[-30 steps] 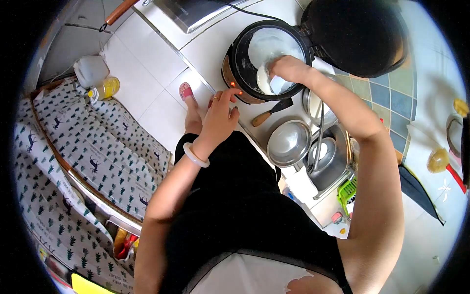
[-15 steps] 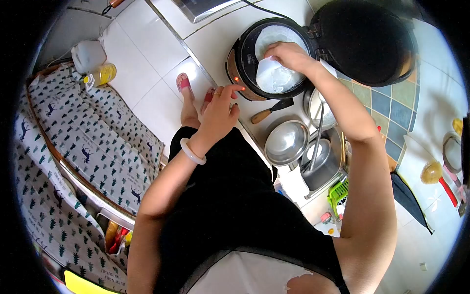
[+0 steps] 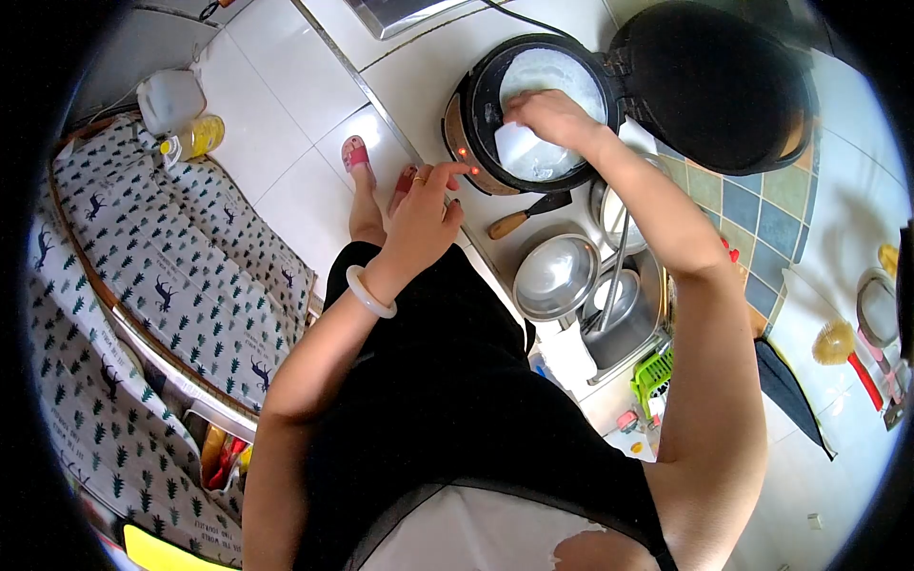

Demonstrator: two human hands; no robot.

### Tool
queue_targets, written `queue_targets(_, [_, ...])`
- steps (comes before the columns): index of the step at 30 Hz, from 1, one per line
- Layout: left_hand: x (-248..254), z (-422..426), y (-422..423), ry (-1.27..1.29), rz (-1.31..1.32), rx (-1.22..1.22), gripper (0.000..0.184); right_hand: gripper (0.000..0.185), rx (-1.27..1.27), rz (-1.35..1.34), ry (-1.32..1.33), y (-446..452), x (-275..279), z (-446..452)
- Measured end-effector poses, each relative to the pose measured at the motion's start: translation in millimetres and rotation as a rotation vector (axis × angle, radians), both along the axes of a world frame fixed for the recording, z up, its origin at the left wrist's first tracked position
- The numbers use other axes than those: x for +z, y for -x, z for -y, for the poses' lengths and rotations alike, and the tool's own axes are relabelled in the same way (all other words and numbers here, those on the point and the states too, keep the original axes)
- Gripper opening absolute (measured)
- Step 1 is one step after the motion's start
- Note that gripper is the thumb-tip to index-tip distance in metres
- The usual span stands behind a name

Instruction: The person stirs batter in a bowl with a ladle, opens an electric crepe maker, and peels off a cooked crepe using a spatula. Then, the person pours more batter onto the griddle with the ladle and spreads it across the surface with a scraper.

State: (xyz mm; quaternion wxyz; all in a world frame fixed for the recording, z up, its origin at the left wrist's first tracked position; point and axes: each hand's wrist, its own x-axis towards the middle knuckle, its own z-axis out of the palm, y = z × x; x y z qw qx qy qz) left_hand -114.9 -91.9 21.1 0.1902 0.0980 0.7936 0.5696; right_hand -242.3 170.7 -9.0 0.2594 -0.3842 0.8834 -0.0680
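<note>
The round black electric griddle (image 3: 473,81) stands with its lid (image 3: 709,86) raised. A thin white layer like batter (image 3: 562,71) covers its plate, with a gap at the left where dark plate shows. Inside the griddle is my right hand (image 3: 552,116), closed on a flat white scraper (image 3: 515,145) that lies against the white layer. My fingers cover the scraper's upper part. My left hand (image 3: 428,205) hovers before the griddle's front, near two lit red lights; its fingers are apart and nothing is in them. A white bracelet circles that wrist.
A wooden-handled spatula (image 3: 528,215) lies beside the griddle. Close by are a metal lid (image 3: 557,276) and a sink (image 3: 652,314) with a pot in it. On the left are a cloth-covered table (image 3: 190,257), an oil bottle (image 3: 197,139) and a white jug (image 3: 171,100).
My right hand has shifted slightly left across the griddle with the scraper, which now looks flatter against the white layer. My left hand stays almost in place.
</note>
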Motion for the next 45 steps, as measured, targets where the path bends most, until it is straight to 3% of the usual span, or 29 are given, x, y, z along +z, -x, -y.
queue_targets(2, [-1,1,0,0.016,-0.006,-0.004,0.046,0.020,-0.107,0.027,-0.003,6,8,3])
queue_targets(6, [9,2,4,0.004,0.096,-0.012,0.045,0.019,-0.089,0.011,0.055,8,30,0])
queue_targets(12, [9,0,6,0.032,0.038,0.000,0.044,0.022,0.009,0.126,-0.155,-6,14,-11])
queue_targets(17, [1,2,6,0.026,0.066,0.000,0.045,0.022,0.090,0.001,-0.014,-3,6,6])
queue_targets(25, [3,2,8,0.042,0.028,-0.004,0.045,0.022,-0.183,-0.052,0.063,23,22,8])
queue_targets(31, [4,3,10,0.036,0.046,-0.007,0.045,0.020,-0.127,0.137,-0.137,12,19,-5])
queue_targets(38, [6,4,13,0.034,0.091,-0.012,0.045,0.025,-0.123,0.062,-0.038,14,-6,3])
queue_targets(41, [4,3,13,0.041,0.069,-0.012,0.045,0.025,-0.213,-0.025,0.023,28,-7,5])
queue_targets(45, [4,2,13,0.046,0.018,-0.001,0.045,0.022,-0.367,0.047,0.050,42,13,0])
